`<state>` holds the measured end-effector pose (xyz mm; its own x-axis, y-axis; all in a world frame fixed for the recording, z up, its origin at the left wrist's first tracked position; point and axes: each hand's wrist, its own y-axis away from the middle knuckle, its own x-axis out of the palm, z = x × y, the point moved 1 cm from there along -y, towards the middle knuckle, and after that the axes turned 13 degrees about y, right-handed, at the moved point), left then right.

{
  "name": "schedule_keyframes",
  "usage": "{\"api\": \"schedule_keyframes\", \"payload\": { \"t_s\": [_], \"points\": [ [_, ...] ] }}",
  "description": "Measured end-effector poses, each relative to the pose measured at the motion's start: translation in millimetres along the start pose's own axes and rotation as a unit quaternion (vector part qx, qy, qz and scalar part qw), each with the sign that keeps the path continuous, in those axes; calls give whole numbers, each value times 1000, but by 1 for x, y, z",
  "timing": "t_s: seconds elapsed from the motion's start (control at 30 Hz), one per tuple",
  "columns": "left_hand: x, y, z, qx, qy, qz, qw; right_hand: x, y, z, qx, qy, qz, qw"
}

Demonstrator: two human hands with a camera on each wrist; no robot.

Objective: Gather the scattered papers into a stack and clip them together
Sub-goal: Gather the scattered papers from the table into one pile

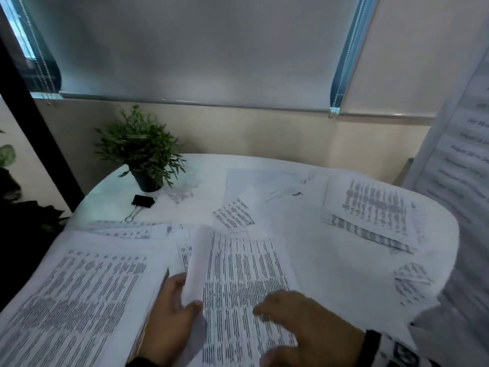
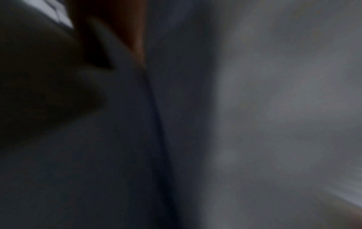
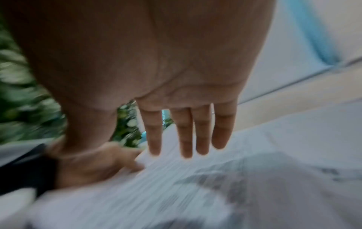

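Printed papers lie scattered over a white round table [image 1: 203, 165]. My left hand [image 1: 185, 300] pinches the raised left edge of a text-covered sheet [image 1: 238, 268], thumb on top and fingers underneath. Over the same sheet's near part my right hand [image 1: 272, 311] is spread with straight fingers; the right wrist view shows this hand [image 3: 188, 139] flat above the paper and the left hand [image 3: 109, 161] at the sheet's edge. A black binder clip [image 1: 142, 203] lies at the far left. The left wrist view is dark and blurred.
A potted green plant [image 1: 140, 152] stands just behind the clip. A big sheet [image 1: 79, 300] covers the near left, a small pile [image 1: 370, 210] lies at the far right, and smaller sheets [image 1: 232, 214] sit mid-table. A printed page [image 1: 463, 154] hangs at the right edge.
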<state>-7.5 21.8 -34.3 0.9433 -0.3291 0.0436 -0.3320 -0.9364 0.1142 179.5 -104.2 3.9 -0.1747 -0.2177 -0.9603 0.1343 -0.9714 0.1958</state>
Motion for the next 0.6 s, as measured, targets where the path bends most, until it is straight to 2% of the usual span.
{"api": "schedule_keyframes", "payload": {
  "t_s": [0.03, 0.1, 0.17, 0.23, 0.27, 0.33, 0.4, 0.5, 0.6],
  "points": [
    [0, 2, -4, 18, -1, -14, 1000, -2, 2, -12, 80, -33, -51, 995],
    [3, 4, -19, 68, 29, 7, 997, -6, 5, -37, 231, -116, -161, 953],
    [9, 8, -43, 119, 71, 41, 989, -12, 4, -48, 276, -270, -196, 901],
    [16, 10, -66, 158, 115, 62, 979, -21, -2, -52, 217, -423, -253, 843],
    [19, 9, -76, 180, 121, 72, 974, -30, -3, -50, 175, -459, -300, 818],
    [24, 5, -88, 228, 126, 74, 963, -48, -1, -40, 115, -480, -383, 781],
    [26, 2, -89, 254, 138, 77, 954, -58, 0, -33, 84, -496, -428, 751],
    [25, 0, -73, 230, 161, 80, 956, -50, 3, -30, 93, -490, -431, 752],
    [24, -1, -37, 171, 166, 70, 969, -19, 5, -30, 133, -490, -368, 779]
  ]
}}
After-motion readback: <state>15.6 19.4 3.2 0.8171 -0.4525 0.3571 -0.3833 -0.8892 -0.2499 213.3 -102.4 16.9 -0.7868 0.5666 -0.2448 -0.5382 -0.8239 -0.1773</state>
